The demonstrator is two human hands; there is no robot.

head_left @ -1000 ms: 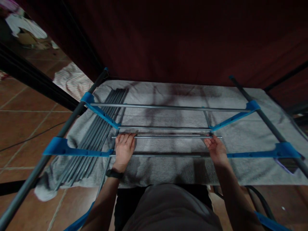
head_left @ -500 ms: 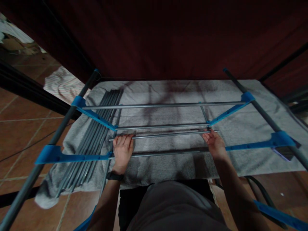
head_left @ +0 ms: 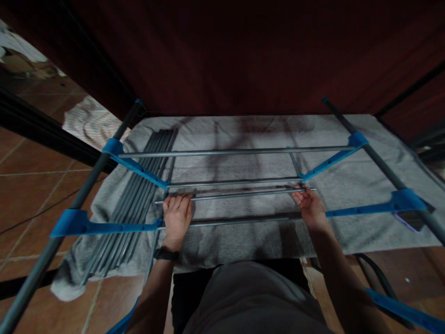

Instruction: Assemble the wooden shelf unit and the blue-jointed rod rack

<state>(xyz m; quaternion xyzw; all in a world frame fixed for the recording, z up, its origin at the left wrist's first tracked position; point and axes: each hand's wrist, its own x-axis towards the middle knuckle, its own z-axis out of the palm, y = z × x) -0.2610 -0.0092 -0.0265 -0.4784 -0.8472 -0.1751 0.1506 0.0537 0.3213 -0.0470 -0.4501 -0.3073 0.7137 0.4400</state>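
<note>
A thin grey metal rod (head_left: 243,195) spans between my two hands, level across the middle of a rack frame. Near its left end, my left hand (head_left: 177,213) wraps over it, palm down. Close to the other end, my right hand (head_left: 309,204) grips the rod between thumb and fingers. Around them stands the frame of grey tubes with blue plastic arms, the lower left arm (head_left: 114,227) and the lower right arm (head_left: 361,210) among them. A fixed crossbar (head_left: 236,182) runs just beyond the held rod, and another crossbar (head_left: 243,221) lies nearer me.
Several loose grey rods (head_left: 139,199) lie side by side on the grey blanket (head_left: 222,246) at left. A phone-like dark object (head_left: 410,220) rests at right. Behind hangs a dark red curtain (head_left: 236,55). Upright tubes (head_left: 86,190) rise on both sides.
The held rod has shifted very slightly to the left. Both hands keep their hold in nearly the same place.
</note>
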